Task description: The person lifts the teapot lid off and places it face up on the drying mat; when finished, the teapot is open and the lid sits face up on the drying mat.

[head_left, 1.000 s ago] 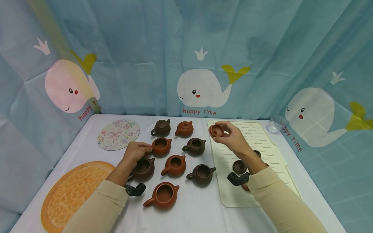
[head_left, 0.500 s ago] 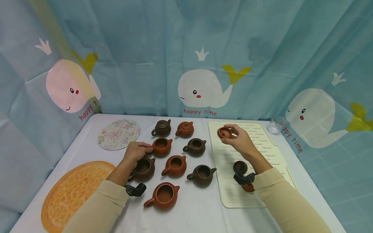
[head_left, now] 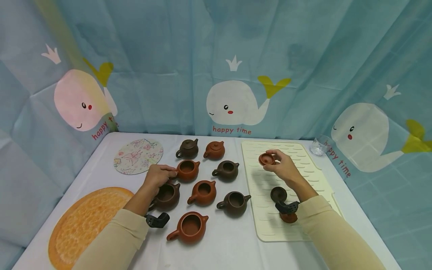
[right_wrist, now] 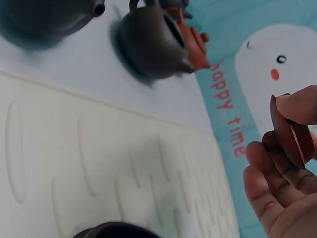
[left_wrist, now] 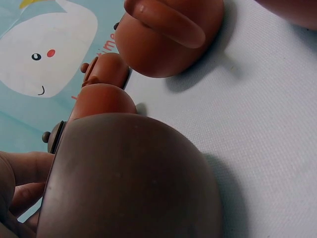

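In the head view my left hand (head_left: 158,179) reaches over a dark brown lidless teapot (head_left: 167,196), its fingertips pinching the handle side of a reddish-brown lidless teapot (head_left: 187,171). That handle is mostly hidden behind the fingers. Over the cream ridged mat, my right hand (head_left: 284,168) holds a small reddish-brown teapot lid (head_left: 266,159) between thumb and fingers, its hollow underside facing me. Seen edge-on in the right wrist view, the lid (right_wrist: 288,130) has its knob against the fingers. The dark teapot (left_wrist: 129,178) fills much of the left wrist view.
On the cream mat (head_left: 256,221) lie a dark lid (head_left: 278,194) and a reddish lid (head_left: 288,218). Several other lidless teapots, including a dark one (head_left: 234,203), stand mid-table. Behind them are two lidded teapots. A clear glass (head_left: 318,145) stands back right; round mats lie left.
My right hand has carried the lid to the right and slightly nearer, from the mat's left edge to farther over the mat. The left hand stays at the reddish-brown teapot.
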`<state>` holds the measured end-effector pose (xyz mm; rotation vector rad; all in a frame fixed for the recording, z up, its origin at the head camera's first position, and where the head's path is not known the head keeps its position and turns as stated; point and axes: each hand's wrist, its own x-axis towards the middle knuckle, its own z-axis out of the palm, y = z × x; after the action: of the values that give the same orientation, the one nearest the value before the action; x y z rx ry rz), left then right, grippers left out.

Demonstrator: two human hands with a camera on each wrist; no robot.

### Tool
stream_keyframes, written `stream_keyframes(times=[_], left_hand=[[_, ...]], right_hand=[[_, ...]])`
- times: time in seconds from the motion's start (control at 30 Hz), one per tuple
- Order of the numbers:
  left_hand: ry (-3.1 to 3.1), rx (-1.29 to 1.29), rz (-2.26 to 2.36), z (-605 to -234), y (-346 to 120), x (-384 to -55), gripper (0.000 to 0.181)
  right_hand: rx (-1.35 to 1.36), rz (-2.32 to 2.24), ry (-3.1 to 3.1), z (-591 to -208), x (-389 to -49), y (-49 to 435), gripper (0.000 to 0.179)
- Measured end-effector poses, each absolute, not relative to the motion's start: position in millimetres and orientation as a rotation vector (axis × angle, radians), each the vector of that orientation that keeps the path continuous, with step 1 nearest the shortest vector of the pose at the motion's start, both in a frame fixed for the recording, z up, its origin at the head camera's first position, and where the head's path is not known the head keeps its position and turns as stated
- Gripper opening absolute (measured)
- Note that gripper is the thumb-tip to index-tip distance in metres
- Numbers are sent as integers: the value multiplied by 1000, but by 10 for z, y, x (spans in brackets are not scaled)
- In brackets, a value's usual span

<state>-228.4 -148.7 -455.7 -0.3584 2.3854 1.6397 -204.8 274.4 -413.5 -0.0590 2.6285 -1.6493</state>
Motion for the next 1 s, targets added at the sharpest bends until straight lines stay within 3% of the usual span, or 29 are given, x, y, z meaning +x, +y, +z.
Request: stream_keyframes(times=[1.0], left_hand=[[2396,-391,1619,-4553,-1479,-2285,18]], right_hand=[[107,-1336,2635,-4496,-2053,2970,58]])
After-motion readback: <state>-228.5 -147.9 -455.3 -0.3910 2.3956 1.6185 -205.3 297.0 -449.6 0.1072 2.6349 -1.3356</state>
